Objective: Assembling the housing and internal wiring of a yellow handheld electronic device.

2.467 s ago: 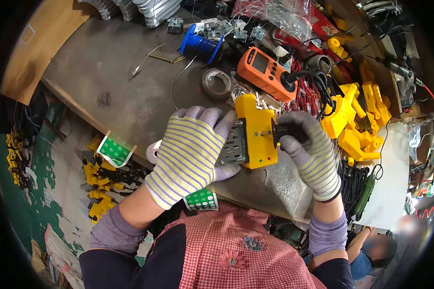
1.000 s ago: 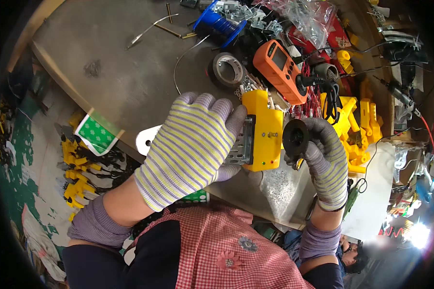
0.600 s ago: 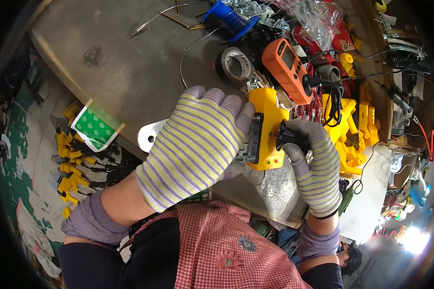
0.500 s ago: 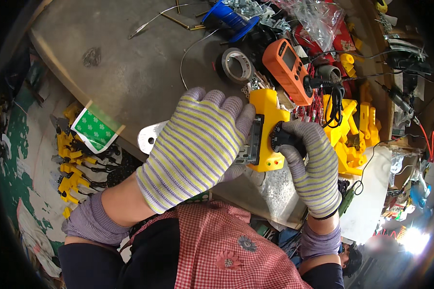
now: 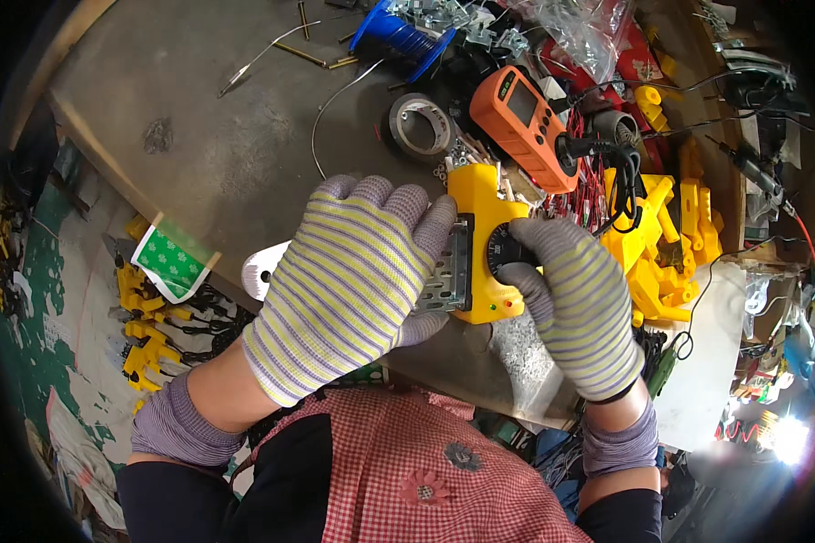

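Both my hands wear striped knit gloves. My left hand (image 5: 349,281) wraps around the left side of a yellow handheld device housing (image 5: 480,244) with a grey metal plate on its side, holding it just above the near edge of the grey workbench (image 5: 217,136). My right hand (image 5: 575,303) grips the housing from the right, its fingers on a black round dial (image 5: 503,256) on the yellow face. Much of the housing is hidden behind my left glove.
An orange handheld meter (image 5: 521,122) with black leads, a roll of tape (image 5: 419,127), a blue wire spool (image 5: 398,36) and several yellow plastic shells (image 5: 652,244) lie beyond my hands. A green patterned box (image 5: 172,258) hangs off the bench's left edge. More yellow parts (image 5: 149,326) lie on the floor.
My right hand brought the black dial in from the right and now presses it on the yellow housing. The left hand kept its hold throughout.
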Available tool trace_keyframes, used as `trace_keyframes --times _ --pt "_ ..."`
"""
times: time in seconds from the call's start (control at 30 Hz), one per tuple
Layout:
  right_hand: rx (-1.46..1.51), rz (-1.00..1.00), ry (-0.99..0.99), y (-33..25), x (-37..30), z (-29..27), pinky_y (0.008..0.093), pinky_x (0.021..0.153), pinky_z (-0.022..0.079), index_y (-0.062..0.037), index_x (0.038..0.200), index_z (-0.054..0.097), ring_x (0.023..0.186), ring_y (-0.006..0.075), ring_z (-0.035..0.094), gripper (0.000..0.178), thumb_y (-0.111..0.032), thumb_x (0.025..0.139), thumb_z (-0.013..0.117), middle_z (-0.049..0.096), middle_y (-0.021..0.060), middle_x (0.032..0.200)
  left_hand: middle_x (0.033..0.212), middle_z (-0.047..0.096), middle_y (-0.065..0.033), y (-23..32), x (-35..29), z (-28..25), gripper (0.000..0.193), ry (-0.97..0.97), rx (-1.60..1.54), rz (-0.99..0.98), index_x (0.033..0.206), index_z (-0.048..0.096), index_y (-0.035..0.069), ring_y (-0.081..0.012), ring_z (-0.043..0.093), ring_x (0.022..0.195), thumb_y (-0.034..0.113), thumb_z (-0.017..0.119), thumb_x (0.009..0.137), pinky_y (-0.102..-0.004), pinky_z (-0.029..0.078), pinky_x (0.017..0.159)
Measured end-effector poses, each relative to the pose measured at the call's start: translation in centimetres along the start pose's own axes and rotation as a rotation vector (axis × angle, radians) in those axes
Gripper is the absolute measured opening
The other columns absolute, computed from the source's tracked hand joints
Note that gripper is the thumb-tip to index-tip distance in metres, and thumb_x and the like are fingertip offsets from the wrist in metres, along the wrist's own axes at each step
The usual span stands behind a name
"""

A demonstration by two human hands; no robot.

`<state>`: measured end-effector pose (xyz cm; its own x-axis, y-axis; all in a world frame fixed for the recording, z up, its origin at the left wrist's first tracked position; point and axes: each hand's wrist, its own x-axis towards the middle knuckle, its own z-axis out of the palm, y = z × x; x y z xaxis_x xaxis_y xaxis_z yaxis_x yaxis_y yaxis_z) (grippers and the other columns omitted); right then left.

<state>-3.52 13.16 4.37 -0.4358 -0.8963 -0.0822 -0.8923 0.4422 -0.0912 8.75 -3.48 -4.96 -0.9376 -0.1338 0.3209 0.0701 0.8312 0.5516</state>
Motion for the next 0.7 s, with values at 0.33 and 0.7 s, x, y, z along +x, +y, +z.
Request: trace_keyframes --times 0.33,0.7 --pt "-0.131 -0.113 -0.019 0.3 0.6 0.2 0.0396 0.079 0.051 -0.006 0.109 0.065 0.089 0.0324 0.064 0.027 -0.018 0.085 0.07 0.065 0.0118 0.092 0.12 0.061 -0.0158 0.0 -0.1 0.0 0.091 -0.017 0.058 0.017 0.134 0.058 0.004 -0.0334 0.058 0.107 0.047 0.083 0.058 -0.0501 0.042 0.096" --pt "-0.17 -0.339 -0.078 3.1 2.1 -0.4 0.0413 0.071 0.052 -0.0079 0.098 0.062 0.084 0.0319 0.065 0.023 -0.026 0.084 0.065 0.064 0.0104 0.087 0.12 0.061 -0.0171 0.3 0.4 -0.4 0.09 -0.078 0.067 0.016 0.133 0.058 0.003 -0.0346 0.057 0.109 0.048 0.083 0.059 -0.0501 0.041 0.097"
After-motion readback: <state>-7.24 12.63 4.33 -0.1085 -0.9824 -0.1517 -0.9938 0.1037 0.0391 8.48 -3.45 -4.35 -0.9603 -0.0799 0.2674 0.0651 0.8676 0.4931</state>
